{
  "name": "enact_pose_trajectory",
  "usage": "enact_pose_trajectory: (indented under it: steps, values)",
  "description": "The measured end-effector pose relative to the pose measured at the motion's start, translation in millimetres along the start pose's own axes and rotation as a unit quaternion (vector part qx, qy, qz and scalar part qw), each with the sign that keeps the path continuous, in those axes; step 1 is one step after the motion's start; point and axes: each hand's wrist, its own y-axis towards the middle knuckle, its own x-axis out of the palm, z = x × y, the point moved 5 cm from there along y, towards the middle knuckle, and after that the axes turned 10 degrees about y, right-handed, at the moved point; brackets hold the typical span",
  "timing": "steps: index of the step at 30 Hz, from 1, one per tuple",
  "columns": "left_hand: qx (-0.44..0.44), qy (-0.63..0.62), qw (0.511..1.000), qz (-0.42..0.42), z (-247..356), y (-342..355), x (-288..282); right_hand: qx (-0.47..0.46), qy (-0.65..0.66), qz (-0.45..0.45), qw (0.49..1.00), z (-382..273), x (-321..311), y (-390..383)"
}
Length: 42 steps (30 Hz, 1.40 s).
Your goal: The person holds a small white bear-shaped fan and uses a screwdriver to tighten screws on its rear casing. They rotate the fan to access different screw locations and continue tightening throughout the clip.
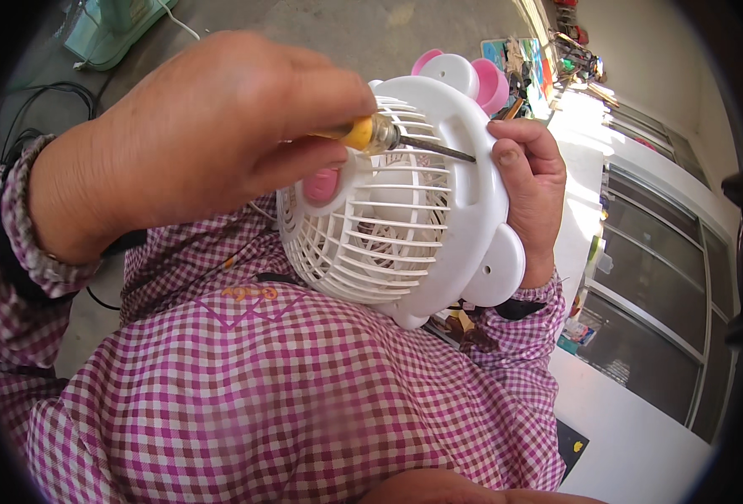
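A white fan head (464,260) with a slatted round grille (388,252) leans against my checked clothing. At the grille's centre is a pink oval piece (321,183), and rounded white ear-like lugs stick out from the rim, one of them beside pink parts (490,86). My left hand (220,126) is closed around the yellow and clear handle of a screwdriver (371,134). Its dark shaft crosses the grille, with the tip at the white rim. On the far side, my right hand (532,181) grips that rim between thumb and fingers. Parts behind the fan are hidden.
On the grey floor at the upper left stands a pale green base (107,38) with a white cord. Black cables (39,113) lie below it. Assorted items (522,71) are piled at the upper right. Along the right side are a pale wall and framed dark panels (648,260).
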Motion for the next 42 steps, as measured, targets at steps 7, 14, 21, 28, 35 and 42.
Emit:
enact_pose_trajectory:
  steps: [7, 14, 21, 28, 35, 42]
  values:
    - [-0.126, -0.115, 0.983, 0.061, -6, -8, 13, -0.004, -0.009, -0.001, 1.0, 4, 0, 1]
    - [-0.097, -0.036, 0.993, -0.057, -10, 0, 21, -0.01, -0.001, 0.001, 1.0, 10, -2, -1]
    - [-0.062, 0.016, 0.992, 0.113, 1, -5, 7, -0.021, 0.006, -0.009, 1.0, 7, 1, -1]
    - [-0.077, -0.088, 0.99, -0.078, -5, 11, 3, -0.022, -0.008, -0.009, 1.0, -5, 6, 5]
    - [0.067, 0.341, 0.925, 0.154, 24, 5, -3, -0.085, -0.345, -0.145, 0.924, -41, 19, 21]
    - [-0.023, 0.251, 0.962, 0.109, 23, 14, -4, -0.117, -0.519, -0.286, 0.797, -59, 38, 31]
